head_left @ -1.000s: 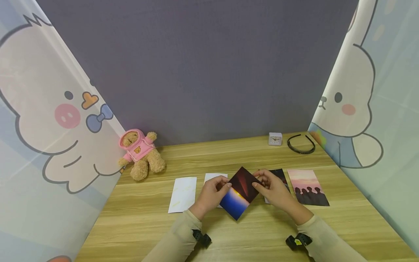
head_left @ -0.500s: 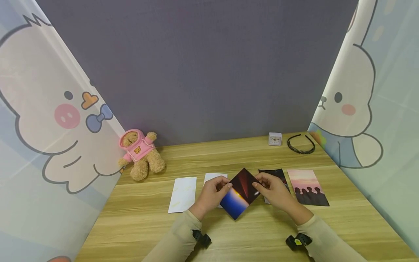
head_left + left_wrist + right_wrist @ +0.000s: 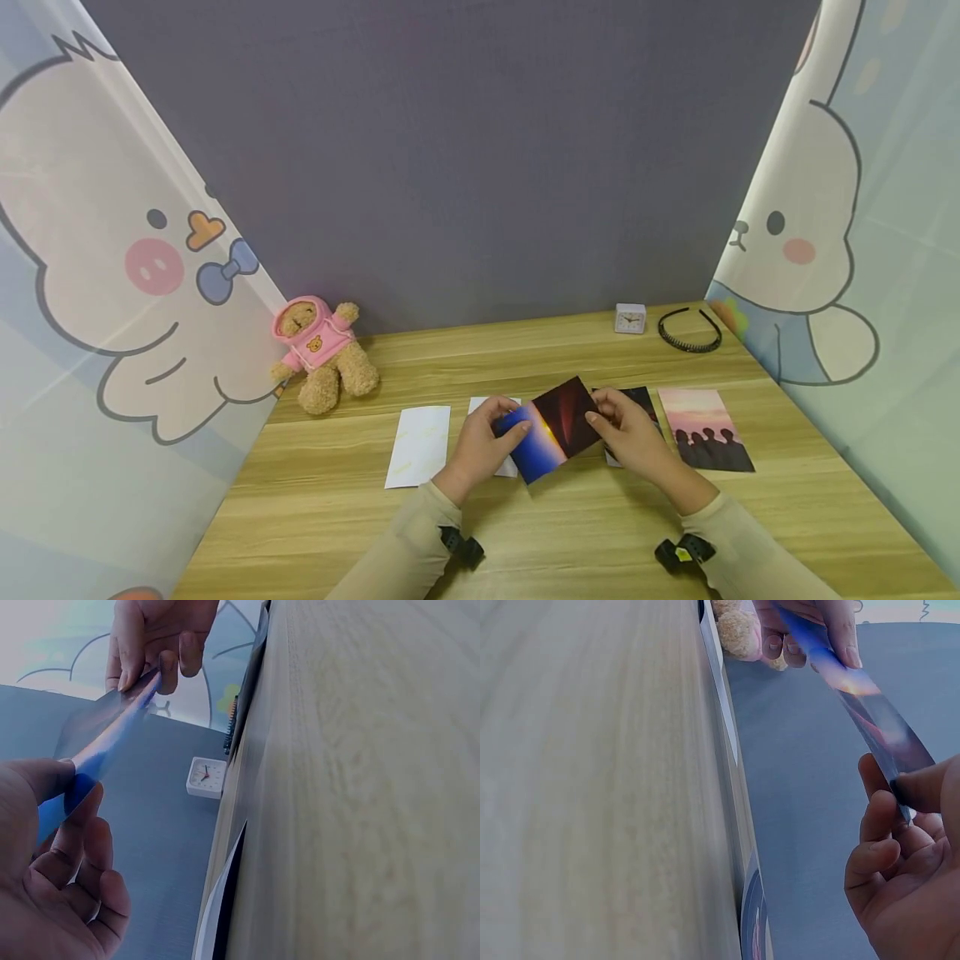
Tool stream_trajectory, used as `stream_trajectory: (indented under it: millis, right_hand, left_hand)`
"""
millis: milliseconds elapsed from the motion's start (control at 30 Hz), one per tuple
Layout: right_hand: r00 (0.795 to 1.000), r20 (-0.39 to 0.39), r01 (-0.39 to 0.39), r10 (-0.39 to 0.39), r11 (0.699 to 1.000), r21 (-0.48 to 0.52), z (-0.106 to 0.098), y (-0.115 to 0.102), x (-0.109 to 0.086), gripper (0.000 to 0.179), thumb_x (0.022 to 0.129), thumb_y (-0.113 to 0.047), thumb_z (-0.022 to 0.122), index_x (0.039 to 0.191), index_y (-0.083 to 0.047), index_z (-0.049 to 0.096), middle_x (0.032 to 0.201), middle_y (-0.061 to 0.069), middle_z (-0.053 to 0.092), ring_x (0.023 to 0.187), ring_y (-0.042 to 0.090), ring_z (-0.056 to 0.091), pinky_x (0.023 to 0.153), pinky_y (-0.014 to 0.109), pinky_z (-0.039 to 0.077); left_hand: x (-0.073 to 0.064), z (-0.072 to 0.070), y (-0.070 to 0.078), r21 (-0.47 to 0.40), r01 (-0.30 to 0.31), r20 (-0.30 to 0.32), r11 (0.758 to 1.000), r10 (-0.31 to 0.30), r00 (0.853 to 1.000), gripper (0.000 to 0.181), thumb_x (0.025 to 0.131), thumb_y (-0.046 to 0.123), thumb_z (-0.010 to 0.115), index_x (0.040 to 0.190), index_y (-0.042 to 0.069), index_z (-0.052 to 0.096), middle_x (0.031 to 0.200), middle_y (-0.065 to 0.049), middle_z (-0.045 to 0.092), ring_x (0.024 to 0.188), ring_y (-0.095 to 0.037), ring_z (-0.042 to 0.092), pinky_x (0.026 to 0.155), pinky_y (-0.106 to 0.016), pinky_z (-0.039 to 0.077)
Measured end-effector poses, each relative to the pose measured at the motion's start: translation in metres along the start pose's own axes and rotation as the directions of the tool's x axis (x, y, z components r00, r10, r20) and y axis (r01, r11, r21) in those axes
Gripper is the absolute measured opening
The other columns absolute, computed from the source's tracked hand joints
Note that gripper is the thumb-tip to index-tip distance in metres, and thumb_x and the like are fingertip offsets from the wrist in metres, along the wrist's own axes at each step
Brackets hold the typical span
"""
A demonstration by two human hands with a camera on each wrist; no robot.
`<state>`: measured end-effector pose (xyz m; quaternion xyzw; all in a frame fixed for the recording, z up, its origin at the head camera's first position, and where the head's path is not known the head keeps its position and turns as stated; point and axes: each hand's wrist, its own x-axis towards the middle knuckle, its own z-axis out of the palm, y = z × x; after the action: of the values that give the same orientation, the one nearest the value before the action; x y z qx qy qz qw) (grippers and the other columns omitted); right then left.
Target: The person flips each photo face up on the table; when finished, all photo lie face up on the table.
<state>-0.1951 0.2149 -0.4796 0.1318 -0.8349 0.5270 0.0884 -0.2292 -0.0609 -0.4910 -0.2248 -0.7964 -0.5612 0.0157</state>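
The person's left hand pinches the blue end of a two-toned card, the right hand its dark-red end; the card slants between the 2 hands. The step in hand is probably setting the card's angle, and the next move would call for light, matched pinches so the thin sheet does not bend.

Outward of the left hand lies a white card; beyond the right hand is a pink-sky card, with a dark card partly hidden behind that hand.

The head view shows the printed face; the wrist views show the card raised off the tabletop and fingers supporting its underside.
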Motion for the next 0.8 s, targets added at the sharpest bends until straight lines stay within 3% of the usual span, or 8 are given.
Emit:
stream_trajectory:
  millis: [167, 333, 567, 800]
  right_hand:
    - [1.000, 0.003, -0.019, 0.019, 1.000, 0.005, -0.001, 0.000, 0.001, 0.021, 0.107, -0.013, 0.063, 0.125, -0.004, 0.056, 0.087, 0.004, 0.067, 0.066, 0.014, 0.046, 0.062, 0.030, 0.039]
    - [1.000, -0.003, -0.010, 0.010, 1.000, 0.007, -0.001, -0.003, 0.002, 0.017, 0.107, -0.007, 0.061, 0.121, -0.002, 0.054, 0.082, 0.007, 0.064, 0.062, 0.012, 0.041, 0.060, 0.030, 0.036]
    - [1.000, -0.003, 0.009, -0.009, 1.000, 0.027, 0.000, 0.005, 0.003, 0.014, 0.106, -0.011, 0.063, 0.116, -0.006, 0.054, 0.075, 0.003, 0.059, 0.059, 0.012, 0.041, 0.058, 0.030, 0.037]
    - [1.000, -0.003, 0.026, -0.026, 1.000, -0.002, 0.000, 0.008, 0.003, 0.013, 0.106, -0.010, 0.063, 0.116, -0.006, 0.055, 0.076, 0.001, 0.060, 0.061, 0.012, 0.045, 0.058, 0.030, 0.039]
  left_hand:
    - [0.001, 0.000, -0.001, -0.057, 0.031, 0.006, 0.998, -0.031, 0.999, 0.027, 0.099, 0.023, 0.076, 0.118, 0.009, 0.063, 0.100, -0.006, 0.075, 0.072, -0.015, 0.062, 0.065, -0.029, 0.053]
    - [0.002, 0.000, -0.001, -0.120, 0.051, 0.003, 0.992, -0.051, 0.999, 0.028, 0.100, 0.017, 0.075, 0.119, 0.004, 0.061, 0.100, -0.010, 0.077, 0.075, -0.015, 0.062, 0.069, -0.028, 0.053]
    - [0.002, -0.001, -0.003, -0.096, 0.028, 0.015, 0.995, -0.026, 1.000, 0.024, 0.102, 0.020, 0.073, 0.118, 0.007, 0.063, 0.095, -0.003, 0.077, 0.070, -0.011, 0.056, 0.063, -0.024, 0.047]
    - [0.002, -0.002, -0.003, -0.093, 0.028, 0.008, 0.995, -0.027, 1.000, 0.024, 0.102, 0.024, 0.072, 0.118, 0.007, 0.066, 0.094, -0.005, 0.076, 0.070, -0.012, 0.057, 0.063, -0.024, 0.048]
